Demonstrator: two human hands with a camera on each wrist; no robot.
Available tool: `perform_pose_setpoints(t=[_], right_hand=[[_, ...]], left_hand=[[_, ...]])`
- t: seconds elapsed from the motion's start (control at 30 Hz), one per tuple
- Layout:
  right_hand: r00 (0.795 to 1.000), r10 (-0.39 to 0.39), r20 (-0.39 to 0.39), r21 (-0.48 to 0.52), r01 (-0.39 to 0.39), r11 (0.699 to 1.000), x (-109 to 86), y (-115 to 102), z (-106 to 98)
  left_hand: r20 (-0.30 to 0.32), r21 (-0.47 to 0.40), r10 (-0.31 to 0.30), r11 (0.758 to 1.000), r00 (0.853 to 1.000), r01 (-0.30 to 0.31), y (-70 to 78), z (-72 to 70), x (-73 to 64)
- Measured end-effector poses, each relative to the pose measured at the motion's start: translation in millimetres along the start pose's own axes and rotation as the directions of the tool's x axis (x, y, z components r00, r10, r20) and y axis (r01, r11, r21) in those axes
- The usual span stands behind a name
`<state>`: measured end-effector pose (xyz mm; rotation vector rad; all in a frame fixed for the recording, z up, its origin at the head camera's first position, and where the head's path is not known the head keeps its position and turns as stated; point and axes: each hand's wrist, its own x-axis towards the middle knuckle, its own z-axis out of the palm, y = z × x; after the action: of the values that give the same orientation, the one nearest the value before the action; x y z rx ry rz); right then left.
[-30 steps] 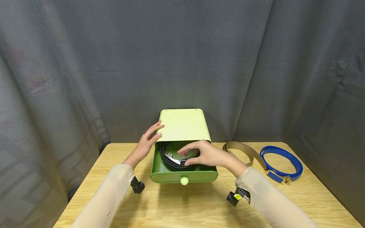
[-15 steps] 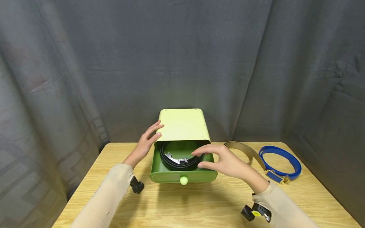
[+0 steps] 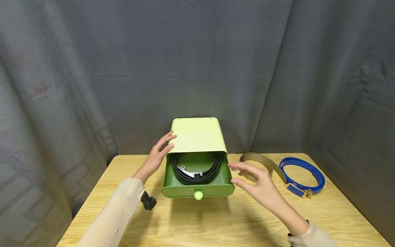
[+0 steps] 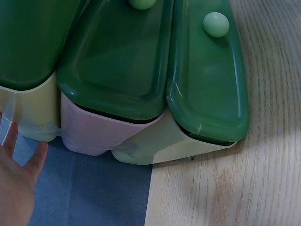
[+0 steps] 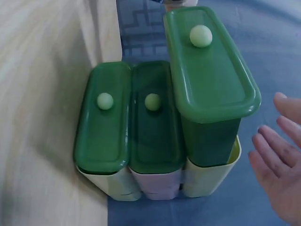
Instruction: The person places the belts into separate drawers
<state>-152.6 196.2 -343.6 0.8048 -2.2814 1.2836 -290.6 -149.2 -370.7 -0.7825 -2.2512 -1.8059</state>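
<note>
A black belt [image 3: 211, 175] with a silver buckle lies coiled in the green drawer [image 3: 182, 192], which is pulled out of its pale yellow-green housing [image 3: 197, 135]. My left hand [image 3: 157, 154] rests its fingertips on the housing's left side, fingers fairly straight. Just right of the drawer, my right hand [image 3: 259, 185] hovers with thumb and fingers spread, holding nothing. From the right wrist, that hand [image 5: 282, 165] appears beside the extended drawer [image 5: 211, 70]. Two pushed-in drawers, one in a pink housing [image 5: 155, 179], sit below it in the stack.
To the right on the wooden table [image 3: 216, 223] lie a coiled tan belt [image 3: 279, 171] and a coiled blue belt [image 3: 319, 178]. A blue and gold buckle [image 3: 296, 190] sits in front of them. Grey curtains [image 3: 197, 68] stand behind and at both sides.
My right hand has come away from the black belt, out of the drawer and to the right, leaving the belt inside. My left hand stays on the housing.
</note>
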Motion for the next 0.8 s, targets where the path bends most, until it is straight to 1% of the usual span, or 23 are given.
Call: perform_pose_setpoints(t=[0.1, 0.17, 0.27, 0.37, 0.57, 0.7, 0.8], right_hand=[[0.998, 0.061, -0.029, -0.008, -0.061, 0.998, -7.9, 0, 0], [0.996, 0.081, -0.041, -0.024, -0.082, 0.996, -12.3, 1, 1], [0.995, 0.087, -0.051, -0.028, -0.088, 0.996, -17.6, 4, 4], [0.995, 0.09, -0.052, -0.007, -0.09, 0.996, -21.3, 8, 9], [0.99, 0.131, -0.06, 0.067, -0.127, 0.99, -28.9, 13, 21], [0.986, 0.142, -0.089, 0.097, -0.133, 0.986, -27.5, 12, 28], [0.979, 0.168, -0.115, 0.131, -0.152, 0.98, -24.5, 10, 34]], left_hand=[[-0.003, 0.008, 0.005, 1.0, 1.0, -0.005, 0.0, 0.1, 0.6], [-0.005, 0.006, 0.003, 1.0, 1.0, -0.003, -0.6, -0.2, 1.0], [-0.003, 0.001, 0.004, 1.0, 1.0, -0.004, -2.8, -1.4, 1.0], [-0.001, 0.002, 0.002, 1.0, 1.0, -0.002, -4.4, -2.2, 0.7], [0.011, 0.021, -0.019, 1.0, 1.0, 0.019, -6.8, 0.4, -3.2], [0.01, 0.018, 0.0, 1.0, 1.0, 0.0, -6.5, 0.6, -2.1], [0.016, 0.024, 0.005, 1.0, 1.0, -0.005, -5.0, -1.9, -1.8]])
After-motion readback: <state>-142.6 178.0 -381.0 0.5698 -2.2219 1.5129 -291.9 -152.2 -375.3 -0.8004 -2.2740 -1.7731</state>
